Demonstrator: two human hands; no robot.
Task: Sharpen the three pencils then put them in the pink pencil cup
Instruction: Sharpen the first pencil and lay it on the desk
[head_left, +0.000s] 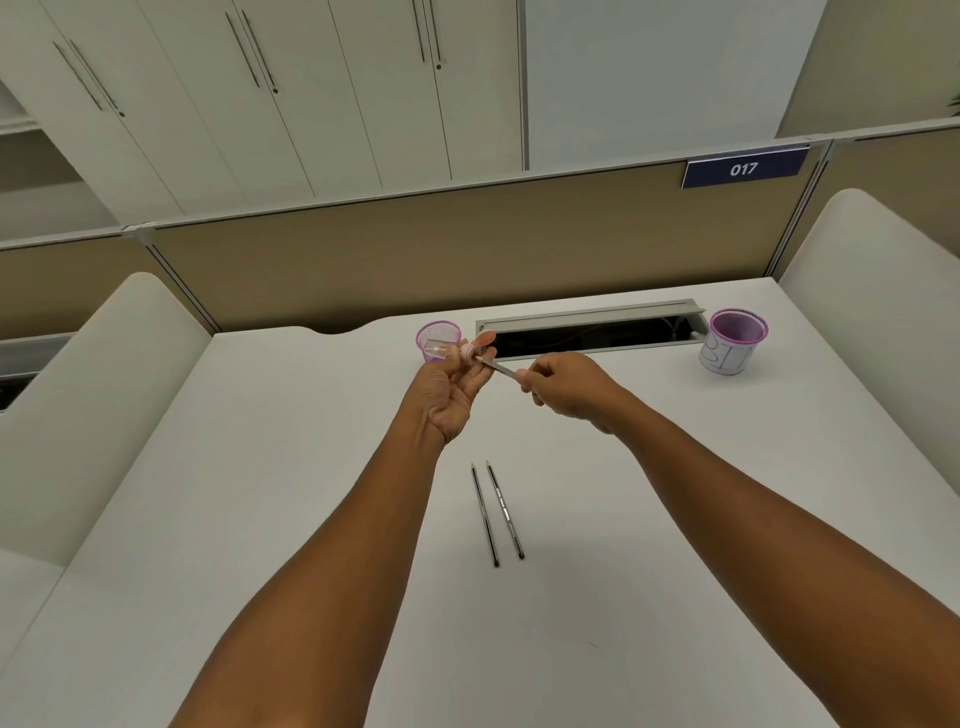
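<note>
My left hand (453, 395) holds a small sharpener (451, 352) with a clear shavings case and a pink collar, raised above the white desk. My right hand (563, 385) grips a dark pencil (500, 369) whose tip points into the sharpener's collar. Two more dark pencils (497, 512) lie side by side on the desk, tips pointing away from me, between my forearms. The pink mesh pencil cup (439, 332) stands just behind my left hand, partly hidden by the sharpener.
A second pink mesh cup (736, 340) wrapped in white paper with writing stands at the back right. An open cable tray slot (589, 332) runs along the desk's back edge. Beige partition panels close off the desk behind and on both sides.
</note>
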